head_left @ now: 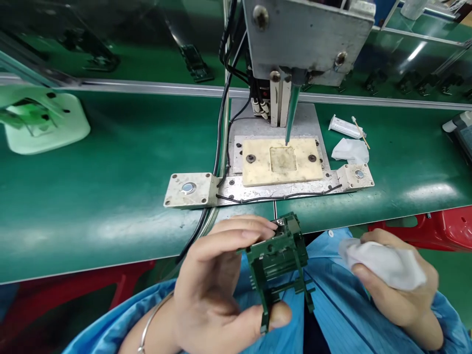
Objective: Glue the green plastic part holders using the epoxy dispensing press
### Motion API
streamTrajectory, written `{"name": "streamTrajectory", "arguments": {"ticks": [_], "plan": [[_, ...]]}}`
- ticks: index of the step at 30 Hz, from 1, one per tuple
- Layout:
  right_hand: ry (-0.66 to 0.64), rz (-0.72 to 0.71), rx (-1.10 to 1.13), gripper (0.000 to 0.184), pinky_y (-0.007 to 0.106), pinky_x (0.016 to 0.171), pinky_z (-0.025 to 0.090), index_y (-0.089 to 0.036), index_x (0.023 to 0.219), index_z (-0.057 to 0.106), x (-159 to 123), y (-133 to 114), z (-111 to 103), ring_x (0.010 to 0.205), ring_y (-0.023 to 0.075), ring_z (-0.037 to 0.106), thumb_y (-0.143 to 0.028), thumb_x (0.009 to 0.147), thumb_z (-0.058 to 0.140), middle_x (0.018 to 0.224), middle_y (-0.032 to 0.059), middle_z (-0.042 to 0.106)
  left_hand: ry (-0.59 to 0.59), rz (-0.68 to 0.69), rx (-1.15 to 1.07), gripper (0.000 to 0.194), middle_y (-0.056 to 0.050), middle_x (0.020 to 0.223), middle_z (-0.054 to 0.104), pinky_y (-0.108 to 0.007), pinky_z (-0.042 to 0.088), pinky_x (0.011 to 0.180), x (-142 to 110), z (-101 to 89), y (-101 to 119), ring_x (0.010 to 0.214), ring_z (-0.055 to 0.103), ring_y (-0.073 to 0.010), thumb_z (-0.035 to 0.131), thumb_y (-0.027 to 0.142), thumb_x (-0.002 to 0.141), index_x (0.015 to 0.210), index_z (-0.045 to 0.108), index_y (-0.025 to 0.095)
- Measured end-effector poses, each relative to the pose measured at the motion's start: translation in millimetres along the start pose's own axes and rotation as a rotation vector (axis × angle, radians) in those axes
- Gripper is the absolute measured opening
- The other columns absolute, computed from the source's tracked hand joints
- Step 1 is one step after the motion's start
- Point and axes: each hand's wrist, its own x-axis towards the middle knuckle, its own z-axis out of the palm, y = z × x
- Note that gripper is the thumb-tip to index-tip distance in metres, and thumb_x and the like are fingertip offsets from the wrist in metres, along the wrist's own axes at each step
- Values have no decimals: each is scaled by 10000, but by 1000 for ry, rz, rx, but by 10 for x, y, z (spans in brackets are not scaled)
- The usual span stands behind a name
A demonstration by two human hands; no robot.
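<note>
Between the thumb and fingers of my left hand (pixel 217 280) is a dark green plastic frame part (pixel 276 255), held up in front of my body before the bench edge. It has thin legs and a small metal piece near its top. My right hand (pixel 401 280), off to the right, is closed around a crumpled white cloth (pixel 383 263). The two hands are well apart. Beyond them stands a bench press with a cream fixture block (pixel 258 172), which has a square recess. A pointed green rod (pixel 292 113) hangs just above that block.
Round metal buttons sit on a left box (pixel 191 189) and a right box (pixel 356 176) of the press base. A small tube (pixel 345 126), a cotton swab (pixel 360 132) and a white wipe (pixel 350 150) lie to the right. Black cables (pixel 221 132) run left of the press. A pale green stand (pixel 47 123) is far left.
</note>
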Motion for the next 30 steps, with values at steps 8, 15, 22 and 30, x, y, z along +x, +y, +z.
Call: {"name": "streamTrajectory", "arguments": {"ticks": [8,15,22,30], "plan": [[-183,-356,177,298,318,458,248,-200,700,519,197,-109,405,465,121,371,-160,994,488,548,-32,412,38,-130,-61,630,-42,1042,668,-431,632,915,-78,117,87,953,655,-237,896,330,783,1328,585,278],[-190,-441,179,339,328,510,211,-195,668,480,195,-13,538,540,145,358,-92,980,398,599,8,449,43,-94,-48,631,-38,1072,688,-450,630,910,-105,149,75,962,674,-237,878,328,807,1356,575,261],[-168,-470,124,314,324,528,174,-210,703,443,267,27,455,522,138,333,-106,998,459,582,-21,378,98,-107,-76,626,-45,1072,679,-438,619,916,-115,182,23,982,672,-241,882,357,802,1343,583,256],[-248,-470,85,218,317,509,270,-204,767,531,293,80,575,516,154,436,-152,977,503,581,-14,458,-8,-152,-49,609,-85,1110,647,-408,601,957,-137,34,-26,1061,649,-261,821,405,853,1366,534,248]]}}
